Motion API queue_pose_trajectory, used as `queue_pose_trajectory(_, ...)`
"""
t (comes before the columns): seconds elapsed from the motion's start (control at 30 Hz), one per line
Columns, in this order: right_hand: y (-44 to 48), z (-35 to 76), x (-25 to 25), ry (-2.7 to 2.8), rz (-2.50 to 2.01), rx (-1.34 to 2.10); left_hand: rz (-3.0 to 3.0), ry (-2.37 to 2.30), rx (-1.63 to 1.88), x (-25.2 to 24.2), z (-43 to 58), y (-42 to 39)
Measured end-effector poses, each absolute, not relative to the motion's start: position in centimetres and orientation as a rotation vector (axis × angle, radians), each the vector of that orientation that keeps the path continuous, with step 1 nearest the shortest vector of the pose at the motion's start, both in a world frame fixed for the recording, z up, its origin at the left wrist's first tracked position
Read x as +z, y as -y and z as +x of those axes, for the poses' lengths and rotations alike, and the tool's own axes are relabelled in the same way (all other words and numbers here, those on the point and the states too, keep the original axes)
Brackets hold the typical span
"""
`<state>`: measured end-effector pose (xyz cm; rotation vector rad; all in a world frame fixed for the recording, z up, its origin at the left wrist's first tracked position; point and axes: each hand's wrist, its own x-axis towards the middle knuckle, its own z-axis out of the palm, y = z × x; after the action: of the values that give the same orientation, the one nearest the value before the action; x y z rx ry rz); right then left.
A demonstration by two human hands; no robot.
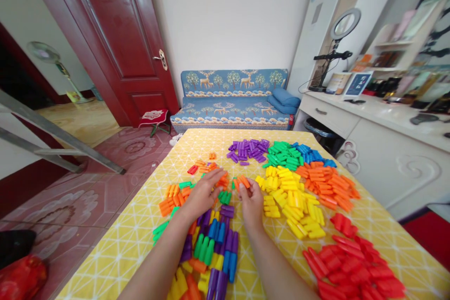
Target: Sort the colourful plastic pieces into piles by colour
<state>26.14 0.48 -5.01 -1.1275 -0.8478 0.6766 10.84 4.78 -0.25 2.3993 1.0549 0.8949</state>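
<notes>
My right hand [251,199] holds a small cluster of orange bullet-shaped plastic blocks [241,181] between thumb and fingers. Just left of it, my left hand [206,192] has its fingers bent over more orange blocks [222,180]; the fingers partly hide them. Green blocks [225,197] lie on the table below both hands. Between my forearms spreads a mixed pile of purple, blue, green, yellow and orange blocks [207,243]. Past my left wrist are loose orange blocks [170,204], green blocks [161,230] and a red block [192,169].
Sorted heaps stand on the yellow patterned tablecloth [130,243]: purple [249,150], green [283,155], blue [311,154], orange [328,185], yellow [295,199] and red [355,267]. A blue sofa [232,108] is behind the table, a white dresser [397,154] to the right.
</notes>
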Motion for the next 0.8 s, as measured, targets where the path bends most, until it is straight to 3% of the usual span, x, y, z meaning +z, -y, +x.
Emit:
queue_pose_trajectory(0.17,-0.6,26.2,-5.1,0.866,-1.160,0.767,2.536,-1.088,0.682,-1.8,11.3,-5.3)
queue_pose_trajectory(0.53,0.0,25.8,-4.3,1.184,-1.049,0.720,2.078,-1.158,1.098,-2.1,10.2,-5.6)
queue_pose_trajectory(0.8,0.5,25.3,-3.3,1.347,-0.978,0.717,1.771,-0.980,1.099,-2.1,10.0,-5.3)
